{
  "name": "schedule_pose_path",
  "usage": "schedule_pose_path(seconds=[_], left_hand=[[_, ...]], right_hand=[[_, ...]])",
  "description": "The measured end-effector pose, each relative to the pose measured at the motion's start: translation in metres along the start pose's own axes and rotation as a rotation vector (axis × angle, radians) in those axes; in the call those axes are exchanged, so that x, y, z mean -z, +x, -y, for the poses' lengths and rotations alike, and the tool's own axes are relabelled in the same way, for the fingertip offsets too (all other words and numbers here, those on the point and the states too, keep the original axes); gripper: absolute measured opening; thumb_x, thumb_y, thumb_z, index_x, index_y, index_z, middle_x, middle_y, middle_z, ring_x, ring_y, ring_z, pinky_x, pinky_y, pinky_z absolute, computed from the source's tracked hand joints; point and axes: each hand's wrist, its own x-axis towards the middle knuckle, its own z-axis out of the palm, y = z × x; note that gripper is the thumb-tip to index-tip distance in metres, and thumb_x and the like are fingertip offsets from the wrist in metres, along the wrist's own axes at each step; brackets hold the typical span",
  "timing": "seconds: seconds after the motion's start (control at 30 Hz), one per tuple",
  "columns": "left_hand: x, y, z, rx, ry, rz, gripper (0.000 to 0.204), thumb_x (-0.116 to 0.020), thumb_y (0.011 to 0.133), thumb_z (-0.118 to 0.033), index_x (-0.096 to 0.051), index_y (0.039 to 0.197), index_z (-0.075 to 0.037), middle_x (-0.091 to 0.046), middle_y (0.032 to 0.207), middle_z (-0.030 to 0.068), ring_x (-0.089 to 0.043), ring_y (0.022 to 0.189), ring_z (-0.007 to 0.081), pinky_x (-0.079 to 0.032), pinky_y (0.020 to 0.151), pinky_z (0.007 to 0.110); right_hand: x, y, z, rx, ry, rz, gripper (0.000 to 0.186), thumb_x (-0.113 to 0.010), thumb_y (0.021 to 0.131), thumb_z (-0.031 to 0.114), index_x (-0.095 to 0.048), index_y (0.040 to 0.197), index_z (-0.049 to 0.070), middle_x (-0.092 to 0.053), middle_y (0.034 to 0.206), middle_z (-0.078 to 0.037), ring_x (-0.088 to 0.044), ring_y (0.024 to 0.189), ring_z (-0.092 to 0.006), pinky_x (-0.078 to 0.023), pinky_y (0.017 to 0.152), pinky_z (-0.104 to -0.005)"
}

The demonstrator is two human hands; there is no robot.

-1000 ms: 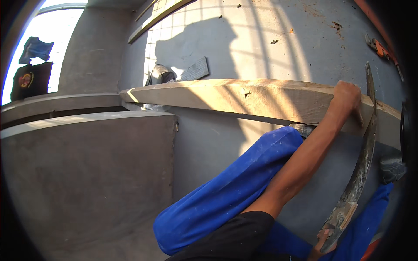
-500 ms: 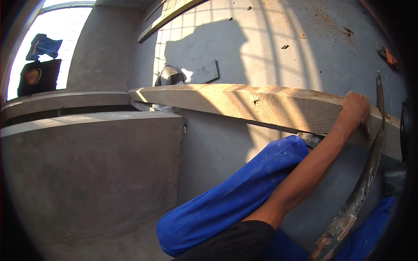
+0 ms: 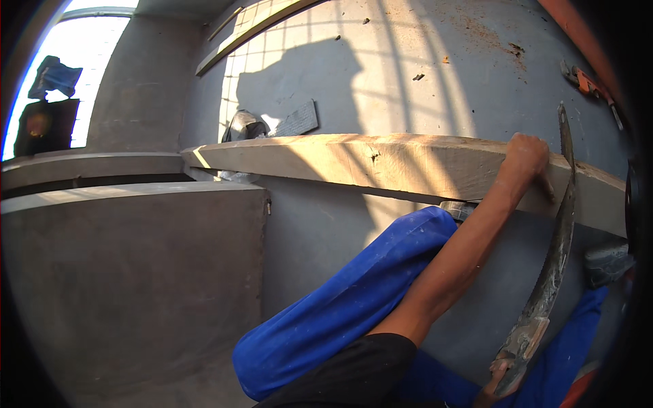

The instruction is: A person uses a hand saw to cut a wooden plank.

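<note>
A long, thick wooden beam (image 3: pixel 415 163) runs across the view from the far left to the right rim. My left hand (image 3: pixel 528 158) is closed over the beam's top edge near its right part, fingers curled round it. Just right of that hand, a handsaw (image 3: pixel 554 262) lies across the beam, its worn, curved blade pointing away from me. At the bottom, my right hand (image 3: pixel 498 375) grips the saw's handle, partly cut off by the frame's lower edge. Whether the teeth have bitten into the wood cannot be made out.
My blue-trousered leg (image 3: pixel 354 285) is bent close beside the beam, with shoes (image 3: pixel 607 264) below. A concrete block wall (image 3: pixel 136 258) stands left. Beyond the beam lie a grey board (image 3: pixel 299 119), an orange-handled tool (image 3: pixel 590 86), wood strips (image 3: pixel 258 32) and scattered debris.
The view has swung slightly right, so the beam and left hand appear further left and more of the orange-handled tool shows. Both hands keep their holds; the saw has tipped slightly.
</note>
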Motion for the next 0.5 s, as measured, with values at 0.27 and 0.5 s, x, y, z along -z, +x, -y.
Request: schedule_pose_path(seconds=[0.27,0.5], left_hand=[[0.024,0.006,-0.016,-0.082,-0.022,0.289,0.096,-0.077,0.046,-0.073,-0.063,0.103,0.003,-0.069,0.092,0.0202,-0.068,0.086,0.032,-0.053,0.079,0.039],[0.033,0.01,-0.014,-0.074,0.017,0.278,0.098,-0.078,0.045,-0.071,-0.061,0.104,0.004,-0.068,0.097,0.0207,-0.067,0.089,0.0318,-0.052,0.08,0.039]], right_hand=[[0.028,-0.009,-0.002,0.202,-0.276,-0.158,0.021,-0.066,0.076,0.004,-0.046,0.069,0.001,-0.046,0.051,-0.003,-0.049,0.042,-0.0105,-0.037,0.042,-0.0262],[0.077,-0.08,0.047,0.139,-0.299,-0.035,0.014,-0.063,0.07,-0.004,-0.05,0.066,-0.002,-0.051,0.053,-0.006,-0.055,0.042,-0.0122,-0.039,0.039,-0.0263]])
